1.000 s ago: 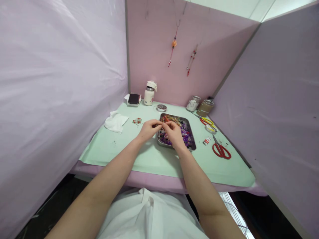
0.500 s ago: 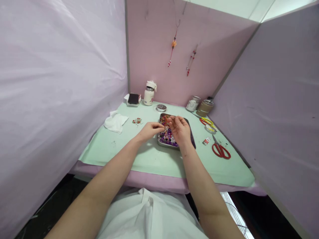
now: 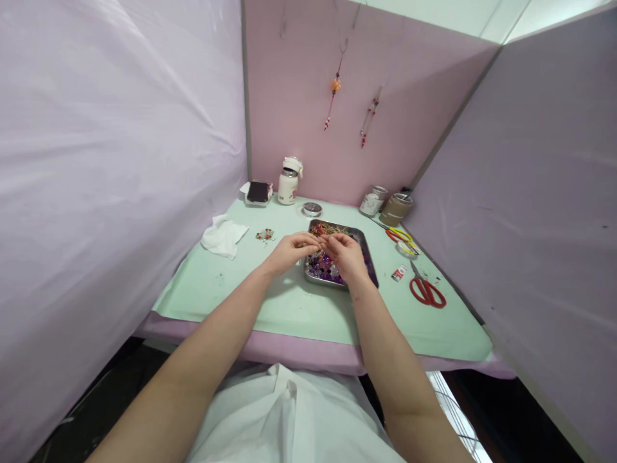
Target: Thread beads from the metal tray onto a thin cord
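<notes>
A metal tray [image 3: 324, 281] holds purple, clear and dark beads, with red and gold strands toward its back. Above the tray's left part, my left hand [image 3: 296, 249] is closed in a pinch, its fingertips meeting those of my right hand [image 3: 344, 253]. The right hand hangs over the tray's middle, thumb and fingers also pinched. Whatever sits between the fingertips is too small to make out. A small beaded piece [image 3: 265, 235] with red beads lies on the green table cover [image 3: 231, 283] to the left.
Red-handled scissors [image 3: 427, 289], a small red and white packet [image 3: 400, 273] and yellow-handled cutters [image 3: 400, 235] lie to the right. Two jars [image 3: 373, 200] and a white bottle [image 3: 288, 186] stand at the back. A white tissue [image 3: 223, 236] lies left. Beaded strings [image 3: 336, 85] hang on the pink wall.
My right hand has moved slightly left and down, and its fingers have drawn together. The fingertips of both hands now meet above the tray.
</notes>
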Demonstrator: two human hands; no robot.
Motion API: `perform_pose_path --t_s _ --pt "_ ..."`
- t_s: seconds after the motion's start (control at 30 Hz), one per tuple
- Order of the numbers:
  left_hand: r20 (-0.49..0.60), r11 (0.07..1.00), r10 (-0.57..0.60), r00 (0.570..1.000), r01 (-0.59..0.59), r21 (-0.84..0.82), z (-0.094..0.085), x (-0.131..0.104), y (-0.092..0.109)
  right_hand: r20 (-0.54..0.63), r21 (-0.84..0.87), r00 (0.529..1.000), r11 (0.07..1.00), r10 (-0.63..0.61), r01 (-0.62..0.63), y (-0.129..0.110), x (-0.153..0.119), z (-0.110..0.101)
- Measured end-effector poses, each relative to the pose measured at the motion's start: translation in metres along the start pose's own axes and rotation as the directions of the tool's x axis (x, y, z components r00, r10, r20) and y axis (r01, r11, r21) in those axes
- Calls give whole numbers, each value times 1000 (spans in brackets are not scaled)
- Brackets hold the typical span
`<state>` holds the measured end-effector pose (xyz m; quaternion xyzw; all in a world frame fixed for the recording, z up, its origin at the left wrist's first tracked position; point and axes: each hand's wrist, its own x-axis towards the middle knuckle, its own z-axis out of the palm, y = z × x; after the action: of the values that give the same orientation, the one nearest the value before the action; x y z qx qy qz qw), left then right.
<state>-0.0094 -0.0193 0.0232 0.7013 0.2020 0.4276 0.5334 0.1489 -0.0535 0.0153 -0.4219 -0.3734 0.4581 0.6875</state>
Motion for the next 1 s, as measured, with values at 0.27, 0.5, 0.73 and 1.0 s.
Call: perform_pose_path --t_s 0.27,0.5,0.73,1.0 --pt "0 994 -106 994 106 3 0 -1 -1 63 -238 996 970 64 -47 1 -4 4" --pt "-127 990 -133 983 137 23 -1 2 -7 -109 -557 924 792 -368 250 1 -2 1" --pt "-139 992 -87 987 99 84 0 1 -3 39 -77 997 995 -60 63 -1 -8 17" --pt "-196 992 -80 977 97 81 1 3 -4 115 -272 993 962 18 14 3 -13 19"
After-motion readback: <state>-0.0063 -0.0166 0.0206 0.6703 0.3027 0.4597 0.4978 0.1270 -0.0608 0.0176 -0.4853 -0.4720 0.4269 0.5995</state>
